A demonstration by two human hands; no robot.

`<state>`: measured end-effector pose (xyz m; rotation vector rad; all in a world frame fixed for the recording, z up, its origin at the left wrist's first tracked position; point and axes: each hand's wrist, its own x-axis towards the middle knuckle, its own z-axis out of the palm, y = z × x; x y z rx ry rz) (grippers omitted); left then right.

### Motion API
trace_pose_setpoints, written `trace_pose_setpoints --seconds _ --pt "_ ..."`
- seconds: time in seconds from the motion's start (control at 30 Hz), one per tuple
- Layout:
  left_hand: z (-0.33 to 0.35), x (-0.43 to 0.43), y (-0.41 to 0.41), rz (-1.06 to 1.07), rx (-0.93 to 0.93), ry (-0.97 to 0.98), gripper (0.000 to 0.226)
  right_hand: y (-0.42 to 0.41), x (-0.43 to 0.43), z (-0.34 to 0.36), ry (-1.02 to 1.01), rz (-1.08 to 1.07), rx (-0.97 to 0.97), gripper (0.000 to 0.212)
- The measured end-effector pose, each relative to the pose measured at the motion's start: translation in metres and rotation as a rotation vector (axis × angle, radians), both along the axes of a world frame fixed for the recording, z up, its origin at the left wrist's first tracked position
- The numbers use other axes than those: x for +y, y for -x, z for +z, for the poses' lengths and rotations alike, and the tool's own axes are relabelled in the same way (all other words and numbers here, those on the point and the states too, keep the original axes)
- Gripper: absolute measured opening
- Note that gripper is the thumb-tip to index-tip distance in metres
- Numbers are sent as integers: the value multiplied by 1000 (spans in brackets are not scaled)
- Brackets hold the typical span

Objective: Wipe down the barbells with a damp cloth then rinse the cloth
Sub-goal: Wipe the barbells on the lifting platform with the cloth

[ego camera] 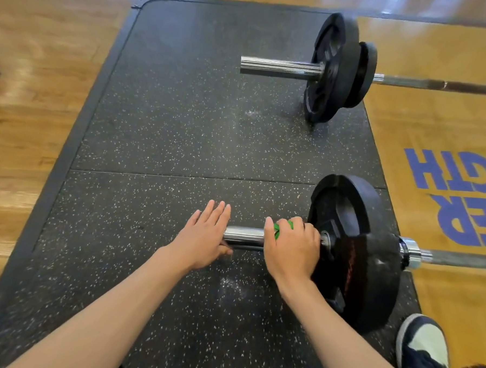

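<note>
Lower centre of frame: right hand is curled over the chrome sleeve of the near barbell, with the green cloth bunched under the fingers. Only a bit of green shows between thumb and knuckles. The hand is clamped on cloth and sleeve together, just beside the black plate; probably so the cloth wraps the metal all round and a single slide cleans it.

Left hand sits at the free end of the sleeve, fingers straight and together, holding nothing. The thumb seems tucked below the sleeve tip, though that part is blurred. Likely it is there to steady the bar so the plate doesn't roll while the other hand rubs.

The near barbell lies across the speckled rubber mat, its shaft running off the right edge of the frame. The second barbell is in the upper right, well apart, with two plates on it and no hand near it — looks not yet reached. So this reads as the wiping step, sleeve stage; rinsing is not yet due.

A shoe is at the lower right, near the plate. Wood floor runs down the left of the frame.
</note>
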<state>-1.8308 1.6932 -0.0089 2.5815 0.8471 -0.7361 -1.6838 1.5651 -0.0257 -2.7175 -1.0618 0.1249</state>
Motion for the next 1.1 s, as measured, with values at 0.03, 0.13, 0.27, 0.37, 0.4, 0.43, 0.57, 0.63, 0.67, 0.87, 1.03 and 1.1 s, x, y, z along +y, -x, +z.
trace_pose_setpoints --seconds 0.03,0.13,0.27,0.37,0.4,0.43,0.57,0.63,0.67,0.87,1.03,1.1 --pt "0 0 0 -1 7 -9 95 2 7 3 37 21 13 66" --pt "3 -3 0 -4 16 -31 89 18 26 10 138 119 84 68" --pt "4 -4 5 40 -5 -30 81 57 53 11 71 233 105 56" --pt "4 -1 12 116 -1 -36 77 67 49 7 -5 353 81 47" --pt "4 -1 13 124 13 -39 76 63 42 5 -29 414 69 44" --pt "3 -1 12 119 27 -38 79 57 34 2 -46 463 52 41" --pt "2 0 8 90 50 -29 112 11 -7 -5 -37 365 -29 37" --pt "2 0 8 77 62 -29 115 -12 -20 -2 39 249 -59 42" --pt "3 0 8 73 61 -33 115 -21 -19 2 91 192 -41 47" --pt "5 -2 7 92 40 -44 113 -23 45 22 418 121 229 59" --pt "8 0 9 97 53 -21 84 49 58 11 165 414 82 59" --pt "7 0 10 84 59 -33 79 52 43 7 40 497 17 48"
